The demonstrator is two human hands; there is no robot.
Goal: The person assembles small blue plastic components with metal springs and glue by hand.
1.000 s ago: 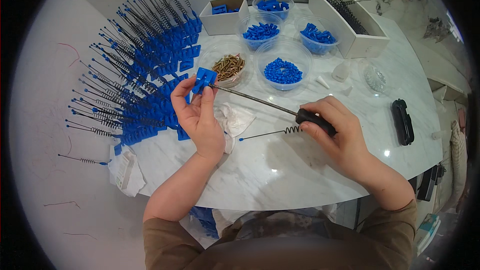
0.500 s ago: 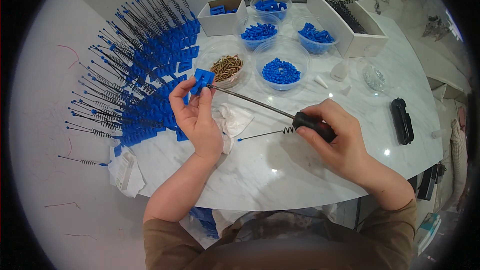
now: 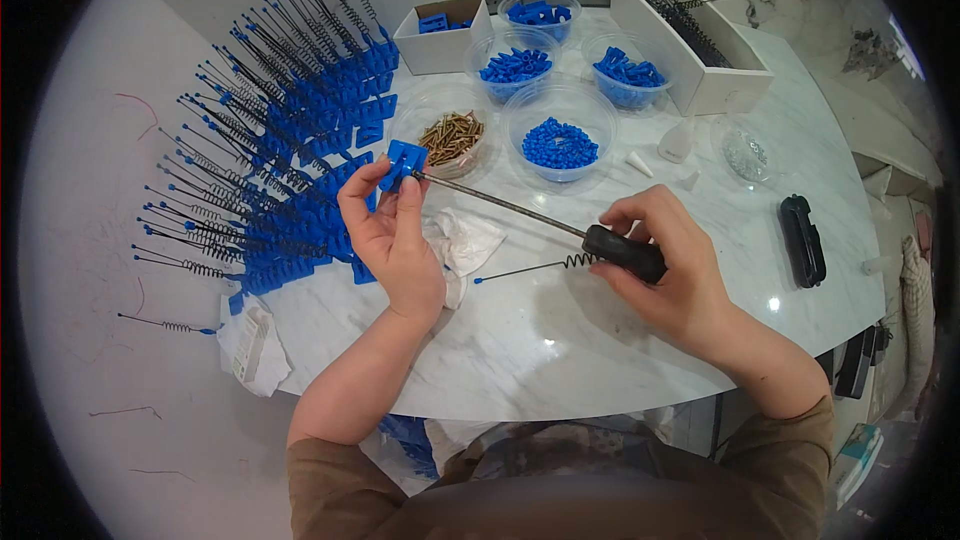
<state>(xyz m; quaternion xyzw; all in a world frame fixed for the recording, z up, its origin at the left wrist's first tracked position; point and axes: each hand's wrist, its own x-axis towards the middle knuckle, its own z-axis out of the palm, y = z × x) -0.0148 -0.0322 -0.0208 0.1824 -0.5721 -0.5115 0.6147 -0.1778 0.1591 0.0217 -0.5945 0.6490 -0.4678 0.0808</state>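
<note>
My left hand (image 3: 395, 230) pinches a blue plastic bracket (image 3: 404, 162) between thumb and fingers, above the table. A long-shafted screwdriver (image 3: 505, 204) with a black handle reaches from the right to the bracket, its tip at the bracket's right side. My right hand (image 3: 665, 265) is closed on that handle, thumb below and fingers on top. Whether a screw sits at the tip is too small to tell. Under the screwdriver, a black spring rod with a blue tip (image 3: 520, 273) lies on the table, partly hidden by the right hand.
Finished-looking blue brackets with spring rods (image 3: 290, 165) crowd the left side. Behind my hands stand tubs of brass screws (image 3: 452, 138), blue beads (image 3: 560, 143) and blue sleeves (image 3: 630, 70). A white box (image 3: 725, 85) holds black rods. Crumpled tissue (image 3: 465, 243) lies beside my left hand; a black case (image 3: 803, 241) lies right.
The fingers of my right hand have shifted on the screwdriver's handle, and the handle looks slightly turned. My left hand and the bracket stay nearly in place.
</note>
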